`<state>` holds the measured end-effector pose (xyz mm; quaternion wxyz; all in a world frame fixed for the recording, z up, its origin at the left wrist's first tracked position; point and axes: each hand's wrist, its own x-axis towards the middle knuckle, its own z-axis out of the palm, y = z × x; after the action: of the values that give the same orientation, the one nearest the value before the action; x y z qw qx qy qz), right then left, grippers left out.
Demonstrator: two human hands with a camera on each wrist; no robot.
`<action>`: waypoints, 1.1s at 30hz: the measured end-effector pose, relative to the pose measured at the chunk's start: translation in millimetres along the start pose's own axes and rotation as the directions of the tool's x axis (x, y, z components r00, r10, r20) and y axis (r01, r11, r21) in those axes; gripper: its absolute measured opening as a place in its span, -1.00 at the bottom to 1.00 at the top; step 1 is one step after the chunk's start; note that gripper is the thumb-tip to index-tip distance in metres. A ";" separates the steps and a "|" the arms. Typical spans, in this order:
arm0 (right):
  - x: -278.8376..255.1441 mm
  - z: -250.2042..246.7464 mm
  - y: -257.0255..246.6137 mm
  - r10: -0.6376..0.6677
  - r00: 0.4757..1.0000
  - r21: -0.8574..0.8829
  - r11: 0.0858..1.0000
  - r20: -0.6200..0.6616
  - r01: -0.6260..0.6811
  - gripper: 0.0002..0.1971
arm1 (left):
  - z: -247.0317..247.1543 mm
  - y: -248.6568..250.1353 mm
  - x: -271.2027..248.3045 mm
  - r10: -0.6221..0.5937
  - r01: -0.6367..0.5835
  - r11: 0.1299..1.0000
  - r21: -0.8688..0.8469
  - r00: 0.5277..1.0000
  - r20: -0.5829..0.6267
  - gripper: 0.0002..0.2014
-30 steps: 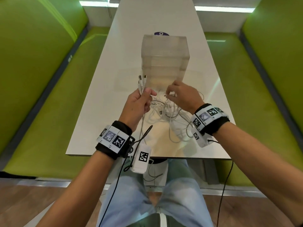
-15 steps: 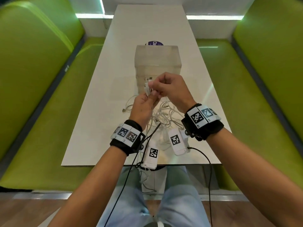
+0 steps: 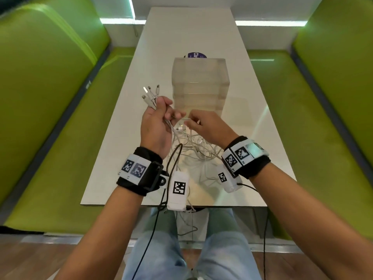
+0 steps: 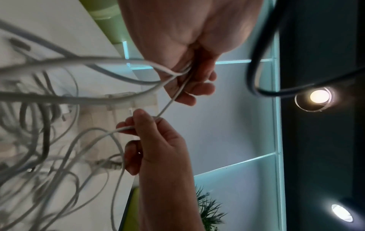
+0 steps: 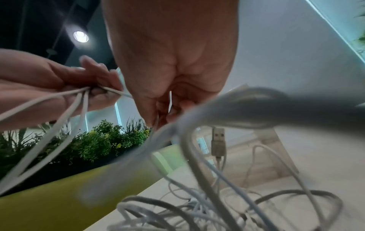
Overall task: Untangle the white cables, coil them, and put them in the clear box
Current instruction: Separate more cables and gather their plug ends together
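Left grip: the left hand (image 3: pixel 156 123) is raised above the table with its palm turned up, fingers curled round a bunch of white cables (image 3: pixel 193 147); the left wrist view shows several strands running into its closed fingers (image 4: pixel 194 87).
Plug ends: four connectors (image 3: pixel 150 93) fan out past the top of the left hand, pointing up and away from the person.
Right grip: the right hand (image 3: pixel 207 126) is just beside the left, thumb and forefinger pinching a single cable strand (image 4: pixel 168 106) that runs straight across from the left hand's fingers.
Cable tangle: the rest of the white cables hang down from both hands into a loose knotted heap on the table, under and between the wrists; one USB plug (image 5: pixel 218 141) dangles upright in the right wrist view.
Clear box: the clear box (image 3: pixel 199 83) stands upright on the table just beyond the hands, apart from the cables; nothing can be made out inside it.
Table: a long white table (image 3: pixel 125 126) runs away from the person between two green benches (image 3: pixel 50 126).
Behind the box: a dark round sticker (image 3: pixel 194 55) shows at the box's far edge.
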<state>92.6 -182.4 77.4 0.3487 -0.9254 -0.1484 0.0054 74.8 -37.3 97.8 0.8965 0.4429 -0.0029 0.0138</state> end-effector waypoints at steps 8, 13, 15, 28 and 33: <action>13.1 -29.0 37.0 0.128 0.991 -0.051 0.990 -0.025 -0.129 -0.75 | -19.8 66.3 6.5 0.241 -0.239 0.970 0.034 0.968 -0.068 -0.68; 6.2 -42.9 12.6 0.042 0.998 0.194 0.980 -0.039 -0.034 -0.77 | -21.7 47.0 1.5 0.138 -0.060 0.838 0.543 0.985 -0.103 -0.72; 5.3 -43.3 -4.3 -0.046 0.999 0.163 0.985 -0.009 0.047 -0.73 | -9.9 27.7 -7.4 0.042 -0.029 0.745 0.666 0.999 -0.004 -0.80; 4.7 -53.7 18.7 -0.092 0.992 -0.192 0.976 0.084 0.107 -0.81 | -15.8 49.5 -6.6 0.320 -0.187 0.726 0.661 0.944 -0.084 -0.83; 10.8 -52.3 32.1 0.070 0.997 -0.038 0.997 0.011 -0.070 -0.85 | -28.9 69.6 -2.9 0.429 -0.233 0.801 0.552 0.867 -0.256 -0.89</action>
<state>117.5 -235.9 97.2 0.3300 -0.9363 -0.1182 0.0206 69.8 27.9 135.5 0.7164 0.6428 0.0900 0.2560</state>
